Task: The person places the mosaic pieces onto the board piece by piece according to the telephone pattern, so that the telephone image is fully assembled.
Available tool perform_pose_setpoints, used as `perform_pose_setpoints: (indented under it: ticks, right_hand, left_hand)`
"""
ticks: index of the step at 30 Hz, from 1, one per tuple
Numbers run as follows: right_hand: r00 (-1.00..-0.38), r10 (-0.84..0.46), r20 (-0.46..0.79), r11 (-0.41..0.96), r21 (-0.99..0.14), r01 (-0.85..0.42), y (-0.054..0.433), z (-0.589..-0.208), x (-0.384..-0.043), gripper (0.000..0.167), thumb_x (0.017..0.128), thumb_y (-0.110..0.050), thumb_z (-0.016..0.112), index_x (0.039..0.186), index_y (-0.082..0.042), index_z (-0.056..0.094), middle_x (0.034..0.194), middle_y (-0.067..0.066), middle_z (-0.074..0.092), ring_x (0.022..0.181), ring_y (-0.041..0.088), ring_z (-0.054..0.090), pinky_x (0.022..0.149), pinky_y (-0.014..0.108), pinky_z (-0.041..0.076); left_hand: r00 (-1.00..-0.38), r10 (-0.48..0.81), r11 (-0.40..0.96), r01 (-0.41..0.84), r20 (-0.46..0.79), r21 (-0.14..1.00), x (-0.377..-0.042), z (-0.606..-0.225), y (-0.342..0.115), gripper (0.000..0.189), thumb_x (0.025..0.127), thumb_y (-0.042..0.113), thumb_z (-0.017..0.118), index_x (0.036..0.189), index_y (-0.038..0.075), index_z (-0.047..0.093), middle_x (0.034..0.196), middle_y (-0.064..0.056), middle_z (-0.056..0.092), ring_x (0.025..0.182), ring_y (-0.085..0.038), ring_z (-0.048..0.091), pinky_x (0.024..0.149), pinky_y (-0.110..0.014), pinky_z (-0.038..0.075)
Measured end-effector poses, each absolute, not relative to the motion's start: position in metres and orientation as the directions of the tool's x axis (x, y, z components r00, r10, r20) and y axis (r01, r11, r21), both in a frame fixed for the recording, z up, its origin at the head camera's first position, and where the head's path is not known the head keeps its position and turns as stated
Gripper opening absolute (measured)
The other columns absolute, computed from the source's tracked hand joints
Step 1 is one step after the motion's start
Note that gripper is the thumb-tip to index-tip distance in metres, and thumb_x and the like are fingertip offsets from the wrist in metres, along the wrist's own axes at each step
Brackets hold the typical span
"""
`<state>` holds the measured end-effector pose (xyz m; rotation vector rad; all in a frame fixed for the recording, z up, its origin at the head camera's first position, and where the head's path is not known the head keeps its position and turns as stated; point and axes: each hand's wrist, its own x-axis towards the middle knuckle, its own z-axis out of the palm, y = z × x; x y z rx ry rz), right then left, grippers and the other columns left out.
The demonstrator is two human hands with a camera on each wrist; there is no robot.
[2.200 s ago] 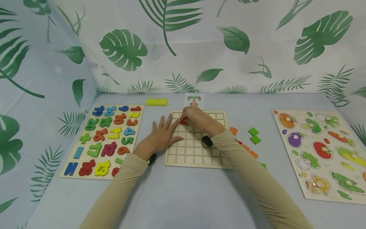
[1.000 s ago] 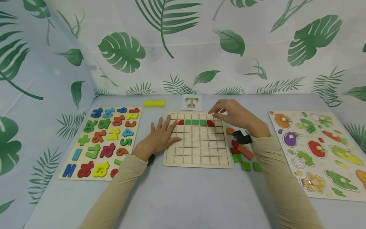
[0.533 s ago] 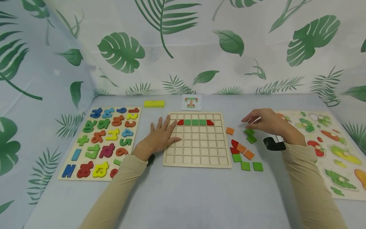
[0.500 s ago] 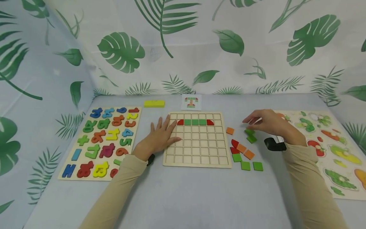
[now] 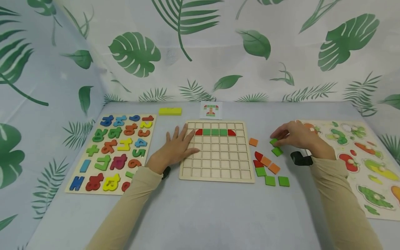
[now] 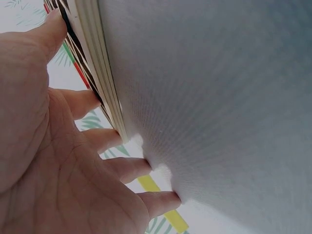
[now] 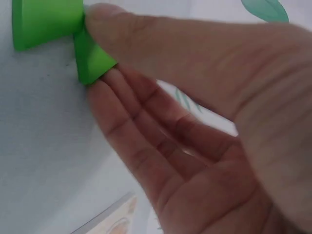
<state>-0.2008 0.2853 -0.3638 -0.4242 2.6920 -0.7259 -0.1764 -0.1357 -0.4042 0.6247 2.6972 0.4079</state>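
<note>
My left hand (image 5: pixel 173 149) lies with spread fingers on the left edge of a wooden grid board (image 5: pixel 218 165). In the left wrist view the thumb and two fingers (image 6: pixel 105 140) touch the board's side. One row of the board carries green squares (image 5: pixel 215 132) between two red rounded pieces (image 5: pixel 231 132). Right of the board, my right hand (image 5: pixel 298 136) pinches a green square tile (image 7: pixel 92 61) between thumb and fingers, low over the table. A second green tile (image 5: pixel 276 151) lies right beside it, partly overlapped by the thumb in the right wrist view.
Loose orange (image 5: pixel 274 168), red (image 5: pixel 258 163) and green tiles (image 5: pixel 284 181) lie right of the board. A pattern card (image 5: pixel 211 110) and yellow block (image 5: pixel 170 111) sit behind. A number puzzle (image 5: pixel 71 173) stands left, a vegetable puzzle (image 5: pixel 339 205) right.
My right hand has left the red piece on the board's left and moved right to the green tiles, where it now pinches one. The left hand has stayed on the board.
</note>
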Motion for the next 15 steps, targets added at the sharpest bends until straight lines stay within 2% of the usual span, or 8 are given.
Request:
perform_pose_setpoints:
  ticks: [7, 15]
  right_hand:
    - [-0.895, -0.340, -0.288, 0.838, -0.524, -0.150, 0.2843, -0.3613, -0.2046, 0.024, 0.087, -0.003, 0.082, 0.107, 0.008, 0.076, 0.099, 0.016, 0.077, 0.094, 0.032, 0.071, 0.084, 0.049, 0.058]
    - [-0.891, -0.379, -0.249, 0.831, -0.514, -0.210, 0.2834, -0.3621, -0.2054, 0.021, 0.086, -0.003, 0.084, 0.104, 0.006, 0.076, 0.096, 0.010, 0.076, 0.092, 0.031, 0.069, 0.079, 0.045, 0.058]
  left_hand:
    - [-0.846, 0.465, 0.863, 0.367, -0.263, 0.346, -0.1774, -0.4054, -0.1356, 0.080, 0.110, 0.054, 0.044, 0.170, 0.013, 0.009, 0.173, -0.019, -0.012, 0.157, -0.049, -0.011, 0.120, -0.073, -0.003]
    - [-0.847, 0.458, 0.869, 0.362, -0.270, 0.338, -0.1772, -0.4053, -0.1350, 0.081, 0.110, 0.054, 0.044, 0.170, 0.013, 0.009, 0.173, -0.019, -0.012, 0.157, -0.048, -0.010, 0.120, -0.072, -0.002]
